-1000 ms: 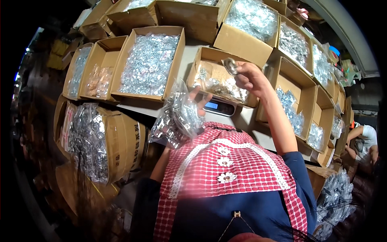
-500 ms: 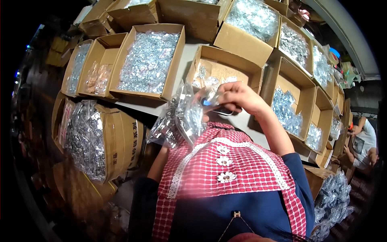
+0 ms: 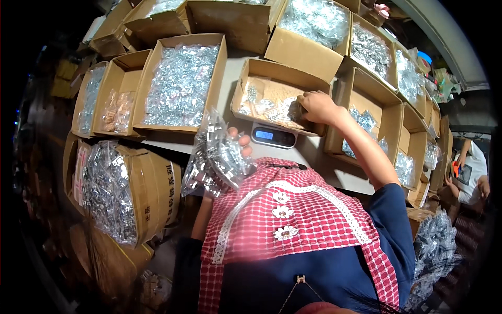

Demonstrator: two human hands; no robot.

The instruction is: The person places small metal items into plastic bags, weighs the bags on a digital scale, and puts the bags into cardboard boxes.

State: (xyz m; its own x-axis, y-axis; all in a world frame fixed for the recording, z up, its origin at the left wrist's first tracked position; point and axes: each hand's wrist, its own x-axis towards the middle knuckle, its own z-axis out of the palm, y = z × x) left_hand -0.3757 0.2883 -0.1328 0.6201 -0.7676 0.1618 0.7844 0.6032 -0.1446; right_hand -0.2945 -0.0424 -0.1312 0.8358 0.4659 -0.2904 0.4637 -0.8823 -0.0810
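Observation:
My left hand point(image 3: 239, 144) holds up a clear plastic bag point(image 3: 214, 157) stuffed with small packets of metal parts, in front of my chest. My right hand point(image 3: 315, 106) reaches into the cardboard box point(image 3: 272, 70) that sits on a small digital scale point(image 3: 273, 136). Its fingers are curled down among the small clear packets of metal hardware point(image 3: 269, 107) on the box's floor; whether it grips one I cannot tell.
Several open cardboard boxes of bagged metal parts ring the table, a large one point(image 3: 180, 83) to the left and others point(image 3: 366, 131) to the right. A big carton point(image 3: 130, 188) with a bag of parts stands lower left. Another person point(image 3: 473, 175) sits at far right.
My right hand went from the mouth of the bag back into the box on the scale. The bag in my left hand has dropped a little.

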